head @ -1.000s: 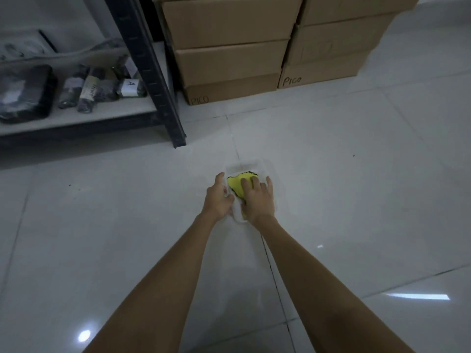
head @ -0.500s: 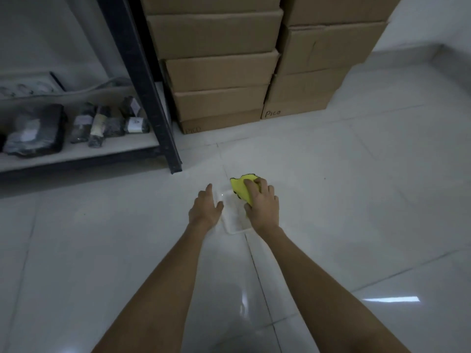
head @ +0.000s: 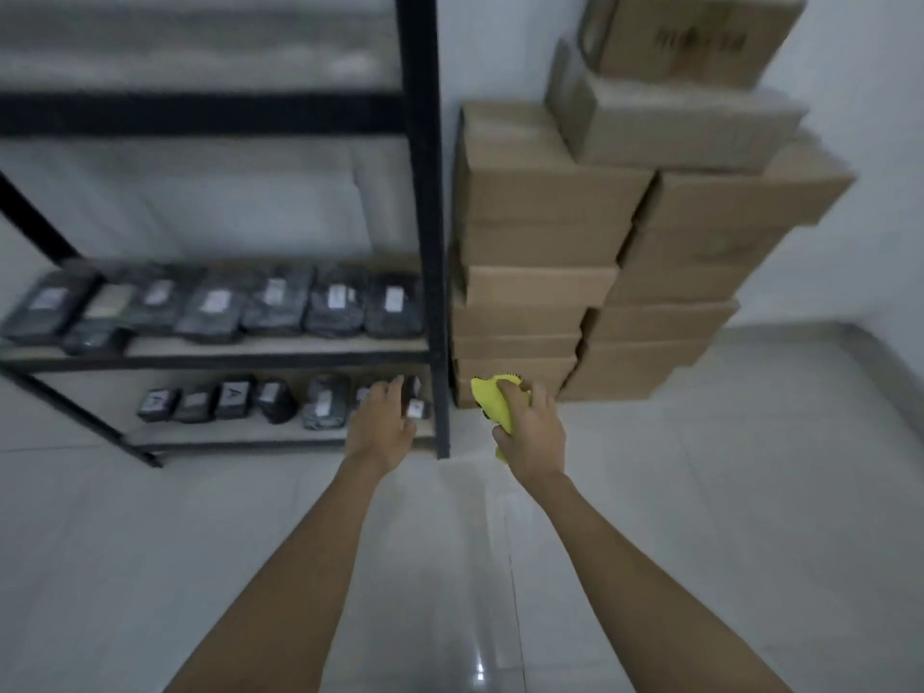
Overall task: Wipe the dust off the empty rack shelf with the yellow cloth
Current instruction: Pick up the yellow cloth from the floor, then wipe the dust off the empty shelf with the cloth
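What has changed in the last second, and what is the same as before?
The right hand has lifted the yellow cloth out of the clear tray, which is gone from view. The left hand, which steadied that tray, now hangs open. The view has tilted up to the rack. The cloth stays in the right hand.

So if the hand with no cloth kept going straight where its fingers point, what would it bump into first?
Probably the dark wrapped packages on the bottom shelf of the rack. The left hand points up and slightly right, toward them. Depth is hard to judge, so it might catch the black upright post instead.
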